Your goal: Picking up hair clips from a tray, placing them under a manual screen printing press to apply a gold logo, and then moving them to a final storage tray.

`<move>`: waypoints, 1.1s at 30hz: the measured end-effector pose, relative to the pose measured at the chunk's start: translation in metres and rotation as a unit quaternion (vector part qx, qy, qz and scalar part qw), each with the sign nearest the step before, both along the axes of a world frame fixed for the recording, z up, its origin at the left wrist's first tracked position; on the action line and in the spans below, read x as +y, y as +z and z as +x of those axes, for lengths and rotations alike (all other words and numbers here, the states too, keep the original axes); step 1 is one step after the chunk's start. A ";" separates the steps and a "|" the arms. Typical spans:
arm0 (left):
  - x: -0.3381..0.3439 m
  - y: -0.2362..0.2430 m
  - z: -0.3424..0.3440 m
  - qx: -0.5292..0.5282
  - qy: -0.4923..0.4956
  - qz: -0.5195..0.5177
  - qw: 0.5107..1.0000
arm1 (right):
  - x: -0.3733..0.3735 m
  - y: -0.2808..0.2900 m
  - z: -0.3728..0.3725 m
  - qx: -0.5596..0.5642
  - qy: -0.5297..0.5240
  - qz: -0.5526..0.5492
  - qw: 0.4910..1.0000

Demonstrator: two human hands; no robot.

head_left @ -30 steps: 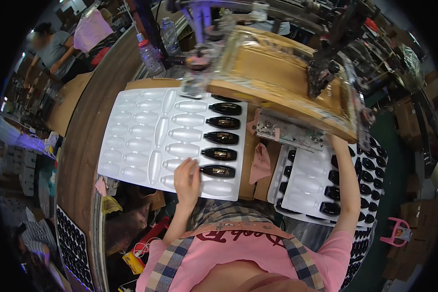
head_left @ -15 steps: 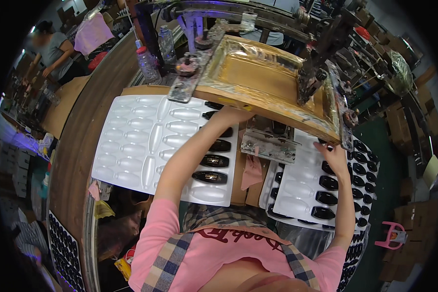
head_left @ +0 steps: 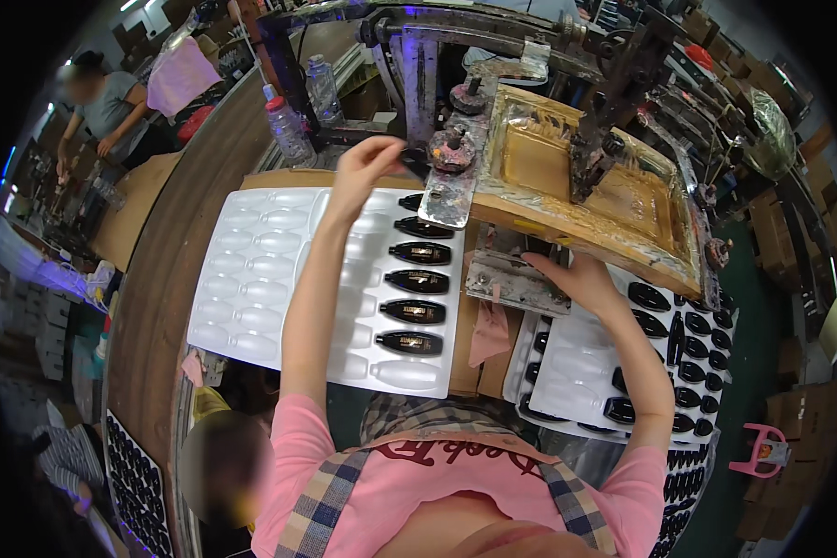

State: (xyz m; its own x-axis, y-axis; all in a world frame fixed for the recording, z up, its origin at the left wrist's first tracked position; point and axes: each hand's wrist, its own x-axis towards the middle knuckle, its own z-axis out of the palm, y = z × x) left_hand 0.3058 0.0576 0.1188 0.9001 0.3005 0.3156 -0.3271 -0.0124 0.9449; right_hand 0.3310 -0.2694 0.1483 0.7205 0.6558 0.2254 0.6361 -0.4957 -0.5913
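Note:
My left hand (head_left: 366, 173) is raised above the left white moulded tray (head_left: 242, 279), fingers pinched on a dark oval piece (head_left: 413, 166) beside the machine's paint-stained bracket. That tray holds a column of black oval pieces (head_left: 417, 312) with gold print on its right; its other recesses show white. My right hand (head_left: 572, 274) reaches under the wooden screen frame (head_left: 530, 209) onto a metal fixture (head_left: 502, 284); its thumb stretches out, the other fingers are partly hidden. To the right, stacked white trays (head_left: 572, 358) carry more black pieces (head_left: 648, 321).
A pink cloth (head_left: 489, 330) hangs between the trays on cardboard. Plastic bottles (head_left: 288, 135) stand by the machine's posts. A co-worker (head_left: 107, 107) works at the upper left, another person (head_left: 60, 465) at the lower left. A pink stool (head_left: 753, 451) stands at the right.
My left hand has come out from under the screen frame, up and leftward, pinching a dark piece. My right hand has moved left to the fixture. The screen frame appears further right in view.

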 end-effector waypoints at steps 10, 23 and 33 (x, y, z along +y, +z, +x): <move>0.113 -0.113 -0.022 0.144 0.204 0.058 0.967 | -0.073 0.019 -0.037 0.064 -0.137 0.037 0.988; 0.118 -0.122 0.013 0.346 0.267 0.417 0.797 | -0.166 -0.003 -0.142 0.010 -0.195 -0.346 0.918; 0.028 -0.067 0.010 -0.046 0.222 0.402 0.887 | -0.172 0.002 -0.103 0.039 -0.321 -0.004 0.946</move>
